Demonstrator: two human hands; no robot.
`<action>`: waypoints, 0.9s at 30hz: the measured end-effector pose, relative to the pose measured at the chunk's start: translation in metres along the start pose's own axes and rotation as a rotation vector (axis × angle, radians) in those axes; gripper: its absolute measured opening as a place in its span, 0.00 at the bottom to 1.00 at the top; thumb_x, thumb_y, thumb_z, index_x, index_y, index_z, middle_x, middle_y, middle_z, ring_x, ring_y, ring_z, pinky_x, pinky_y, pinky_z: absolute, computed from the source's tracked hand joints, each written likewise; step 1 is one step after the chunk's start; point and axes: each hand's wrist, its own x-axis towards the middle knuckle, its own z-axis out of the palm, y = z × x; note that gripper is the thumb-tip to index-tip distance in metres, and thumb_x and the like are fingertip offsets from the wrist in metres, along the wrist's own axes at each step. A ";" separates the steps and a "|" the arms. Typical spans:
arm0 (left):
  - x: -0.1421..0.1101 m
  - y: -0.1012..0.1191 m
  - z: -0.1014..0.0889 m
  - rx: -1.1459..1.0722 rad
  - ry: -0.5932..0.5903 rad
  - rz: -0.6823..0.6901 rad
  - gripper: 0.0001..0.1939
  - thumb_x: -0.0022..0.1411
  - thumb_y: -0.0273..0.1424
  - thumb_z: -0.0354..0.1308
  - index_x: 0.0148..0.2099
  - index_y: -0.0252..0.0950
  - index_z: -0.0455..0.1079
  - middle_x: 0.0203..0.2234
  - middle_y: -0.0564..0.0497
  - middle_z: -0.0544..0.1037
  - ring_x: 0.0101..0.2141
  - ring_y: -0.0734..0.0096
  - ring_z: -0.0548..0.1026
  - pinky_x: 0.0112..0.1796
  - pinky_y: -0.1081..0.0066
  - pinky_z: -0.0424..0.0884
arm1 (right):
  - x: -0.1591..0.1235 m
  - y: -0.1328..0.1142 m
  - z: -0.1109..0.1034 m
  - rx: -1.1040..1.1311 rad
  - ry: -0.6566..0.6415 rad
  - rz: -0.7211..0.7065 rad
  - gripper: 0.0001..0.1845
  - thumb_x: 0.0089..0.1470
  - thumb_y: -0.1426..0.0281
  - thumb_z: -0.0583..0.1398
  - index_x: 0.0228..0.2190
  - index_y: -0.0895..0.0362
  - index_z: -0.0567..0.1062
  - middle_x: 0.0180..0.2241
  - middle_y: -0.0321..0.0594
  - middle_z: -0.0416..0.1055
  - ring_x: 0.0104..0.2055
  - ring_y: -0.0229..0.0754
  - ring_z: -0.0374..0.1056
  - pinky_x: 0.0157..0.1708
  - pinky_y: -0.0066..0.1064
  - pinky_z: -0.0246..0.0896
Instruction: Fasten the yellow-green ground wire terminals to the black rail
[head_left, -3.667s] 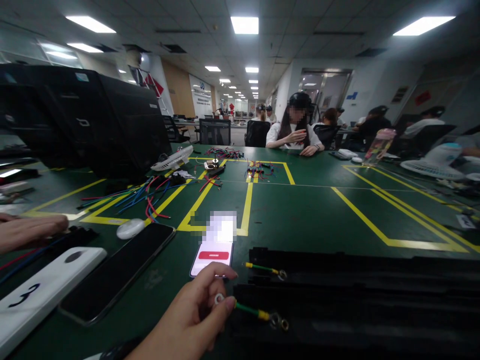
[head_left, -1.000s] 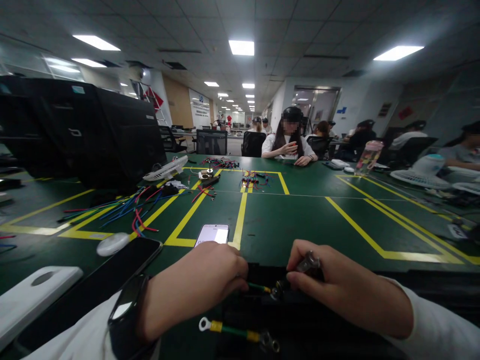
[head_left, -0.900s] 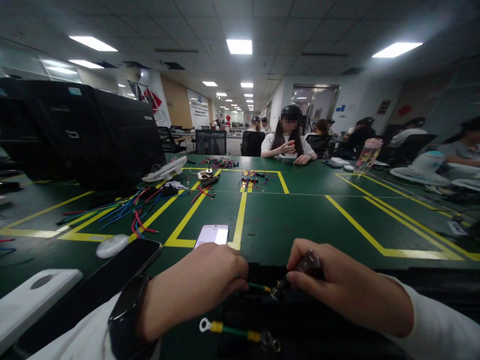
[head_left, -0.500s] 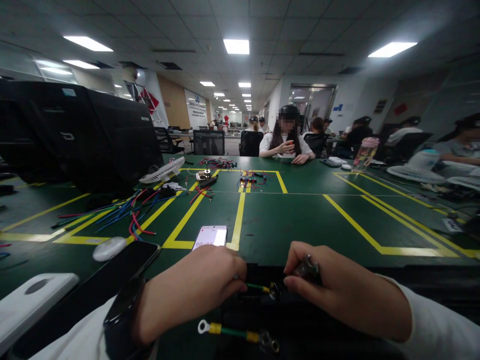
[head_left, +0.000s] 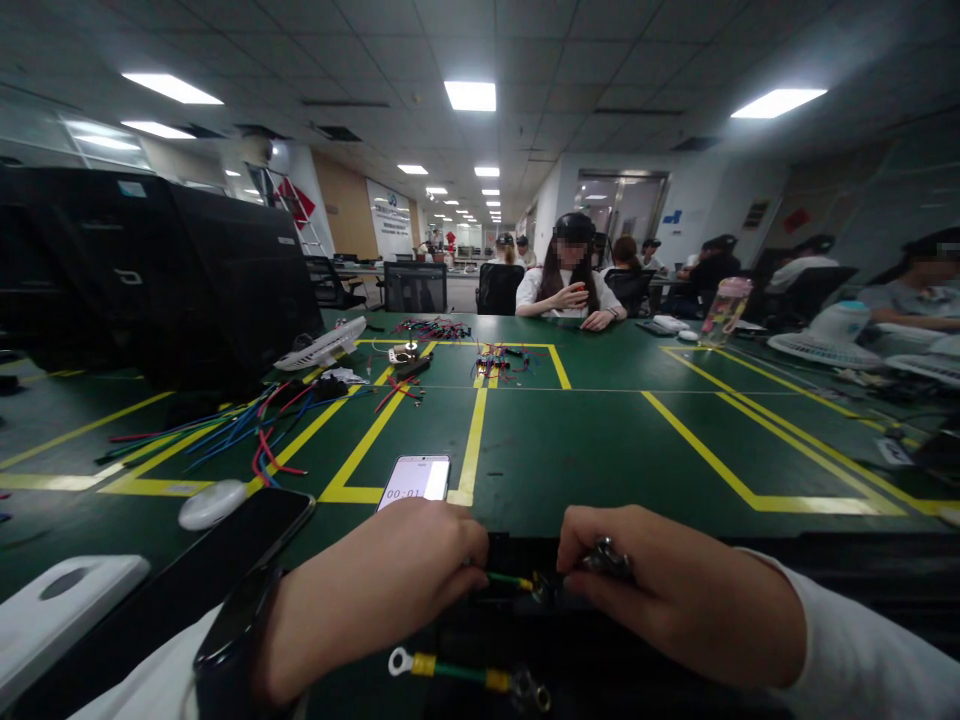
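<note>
My left hand point(head_left: 409, 575) is closed on a short green cable point(head_left: 511, 580) whose yellow-sleeved end sticks out to the right, toward a dark round fitting at its tip. My right hand point(head_left: 667, 590), just across from that tip, curls its fingers round small metal hardware point(head_left: 609, 557); its exact kind is hard to make out. Below both hands lies another green ring-terminal cable point(head_left: 459, 670), with yellow sleeves, a silver ring at the left and dark metal hardware at the right end.
A phone showing a timer point(head_left: 415, 480) lies beyond my left hand. Red, blue and green wires point(head_left: 232, 430) spread at the left, near a black computer case point(head_left: 157, 275). A white fan point(head_left: 825, 335) stands at the right. Another person point(head_left: 571, 285) sits across the green table point(head_left: 570, 450).
The view shifts slightly, so most things sit a little lower and further left. Both hands keep their holds, with the cable's end a bit nearer my right hand.
</note>
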 end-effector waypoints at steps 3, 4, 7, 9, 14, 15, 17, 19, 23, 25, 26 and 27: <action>0.000 0.001 -0.001 -0.012 -0.007 -0.002 0.03 0.64 0.29 0.58 0.36 0.40 0.73 0.30 0.54 0.80 0.30 0.64 0.77 0.29 0.68 0.65 | 0.000 0.001 -0.005 0.006 -0.023 -0.021 0.04 0.55 0.75 0.58 0.33 0.54 0.71 0.28 0.34 0.72 0.29 0.38 0.65 0.28 0.28 0.56; 0.000 0.002 -0.002 -0.015 -0.009 -0.005 0.03 0.64 0.28 0.58 0.36 0.40 0.73 0.30 0.53 0.80 0.30 0.63 0.77 0.29 0.68 0.65 | 0.000 0.001 -0.006 0.009 -0.029 -0.030 0.04 0.55 0.75 0.58 0.33 0.54 0.71 0.29 0.35 0.72 0.30 0.38 0.65 0.29 0.28 0.57; 0.000 0.005 -0.005 -0.026 -0.019 -0.010 0.04 0.64 0.28 0.57 0.37 0.39 0.74 0.30 0.52 0.80 0.30 0.64 0.78 0.28 0.69 0.65 | 0.000 0.002 -0.009 0.015 -0.048 -0.059 0.06 0.55 0.76 0.58 0.34 0.55 0.72 0.30 0.35 0.72 0.30 0.38 0.65 0.30 0.28 0.57; 0.001 0.006 -0.007 -0.031 -0.022 -0.014 0.05 0.63 0.27 0.57 0.36 0.39 0.74 0.29 0.52 0.80 0.30 0.64 0.78 0.29 0.69 0.66 | 0.000 0.001 -0.009 0.014 -0.059 -0.079 0.07 0.53 0.77 0.58 0.34 0.54 0.72 0.29 0.34 0.72 0.30 0.38 0.65 0.30 0.28 0.56; 0.002 0.005 -0.011 -0.044 -0.042 -0.013 0.04 0.62 0.28 0.58 0.35 0.38 0.75 0.30 0.51 0.81 0.31 0.63 0.79 0.30 0.69 0.68 | 0.000 -0.001 -0.015 0.025 -0.028 -0.083 0.06 0.54 0.76 0.58 0.33 0.55 0.73 0.28 0.33 0.72 0.29 0.37 0.65 0.29 0.28 0.56; 0.002 0.005 -0.012 -0.046 -0.046 -0.011 0.04 0.62 0.28 0.58 0.35 0.38 0.75 0.29 0.51 0.82 0.30 0.63 0.79 0.30 0.69 0.68 | 0.000 -0.001 -0.018 0.033 -0.008 -0.070 0.04 0.55 0.75 0.58 0.33 0.55 0.72 0.27 0.33 0.71 0.28 0.37 0.65 0.28 0.27 0.56; 0.003 0.005 -0.015 -0.051 -0.049 -0.008 0.04 0.62 0.28 0.58 0.35 0.38 0.75 0.29 0.51 0.82 0.30 0.63 0.79 0.30 0.69 0.68 | 0.000 -0.001 -0.024 0.044 0.050 -0.030 0.02 0.57 0.74 0.58 0.33 0.57 0.70 0.26 0.32 0.69 0.27 0.36 0.65 0.27 0.28 0.58; 0.003 0.006 -0.017 -0.056 -0.048 -0.009 0.05 0.62 0.28 0.58 0.35 0.38 0.75 0.29 0.51 0.82 0.30 0.64 0.79 0.30 0.70 0.69 | -0.001 -0.001 -0.029 0.044 0.100 0.012 0.02 0.59 0.71 0.58 0.33 0.57 0.69 0.26 0.31 0.68 0.27 0.37 0.66 0.28 0.29 0.60; 0.002 0.007 -0.019 -0.063 -0.036 -0.015 0.05 0.62 0.28 0.58 0.34 0.38 0.76 0.29 0.51 0.82 0.30 0.65 0.80 0.30 0.71 0.69 | -0.004 -0.003 -0.029 0.021 0.092 0.039 0.05 0.58 0.68 0.60 0.33 0.58 0.70 0.25 0.32 0.69 0.26 0.37 0.67 0.27 0.30 0.60; 0.002 0.007 -0.019 -0.063 -0.028 -0.019 0.05 0.62 0.29 0.59 0.34 0.38 0.76 0.29 0.51 0.82 0.30 0.64 0.80 0.30 0.71 0.70 | -0.004 -0.003 -0.025 0.006 0.085 0.046 0.05 0.57 0.68 0.61 0.34 0.57 0.71 0.26 0.34 0.71 0.27 0.38 0.67 0.27 0.29 0.60; 0.001 0.006 -0.018 -0.063 -0.025 -0.021 0.05 0.62 0.29 0.59 0.34 0.38 0.76 0.29 0.51 0.82 0.30 0.64 0.80 0.30 0.70 0.70 | -0.004 -0.003 -0.023 -0.001 0.083 0.050 0.05 0.56 0.67 0.61 0.34 0.57 0.72 0.26 0.35 0.72 0.28 0.38 0.68 0.28 0.29 0.59; 0.001 0.006 -0.018 -0.063 -0.023 -0.023 0.05 0.61 0.29 0.59 0.34 0.39 0.77 0.29 0.51 0.82 0.30 0.64 0.80 0.31 0.70 0.70 | -0.003 -0.003 -0.021 -0.006 0.080 0.054 0.05 0.56 0.67 0.61 0.34 0.56 0.72 0.27 0.36 0.73 0.28 0.39 0.68 0.28 0.29 0.59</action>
